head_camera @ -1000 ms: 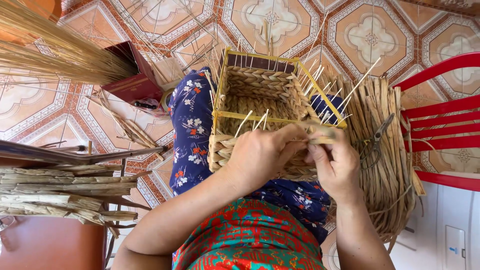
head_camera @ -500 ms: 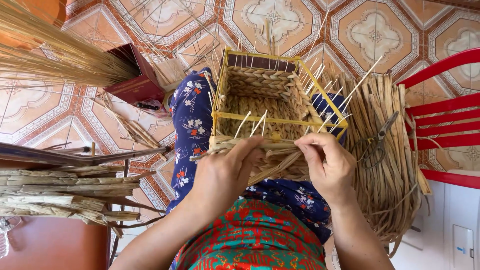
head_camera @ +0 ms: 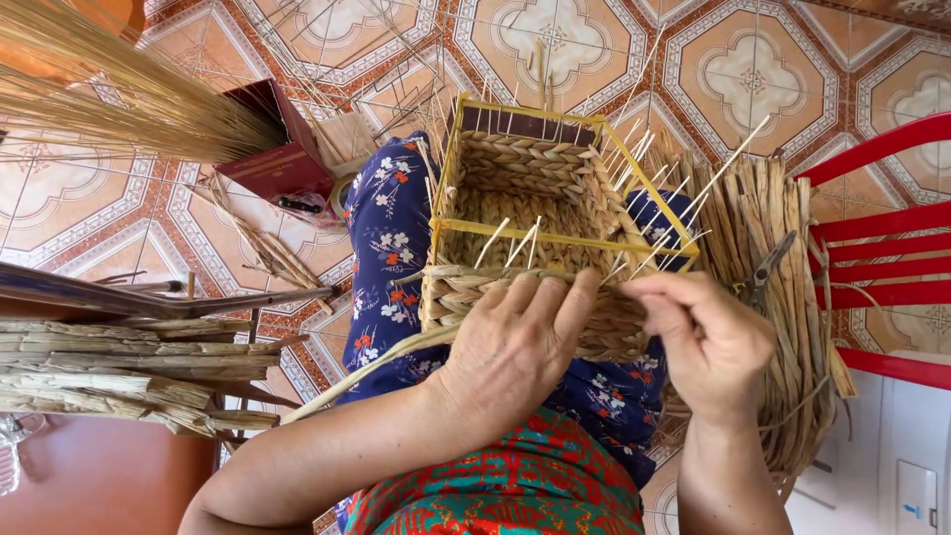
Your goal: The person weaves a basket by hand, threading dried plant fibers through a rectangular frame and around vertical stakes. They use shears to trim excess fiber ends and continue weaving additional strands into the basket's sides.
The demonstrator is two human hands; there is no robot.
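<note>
While the half-woven basket (head_camera: 540, 213) sits on the person's lap, both hands work at its near wall. Left hand (head_camera: 515, 347) lies flat-ish against the woven side, fingers (head_camera: 555, 307) together and pressed over a long flat reed strand (head_camera: 367, 372) that trails out below-left of the basket; whether the thumb clamps it, can't tell. Right hand (head_camera: 708, 342) is at the basket's near right corner, fingers pinched together on thin upright stakes (head_camera: 644, 260) w/ the index laid along the top edge. Basket has a yellow frame (head_camera: 555, 238) around its rim, pale stakes sticking up all round.

Right of the basket: a curved bundle of dried reeds (head_camera: 783, 297) w/ dark-handled pliers (head_camera: 768, 266) lying on it, then a red plastic chair (head_camera: 882, 228) beyond. Left of the basket: a dark red box (head_camera: 272, 149), a bushy sheaf of straw (head_camera: 109, 99) above-left, and a stack of flat reed bundles (head_camera: 109, 367) lower left. Patterned tile floor (head_camera: 753, 69) underneath.
</note>
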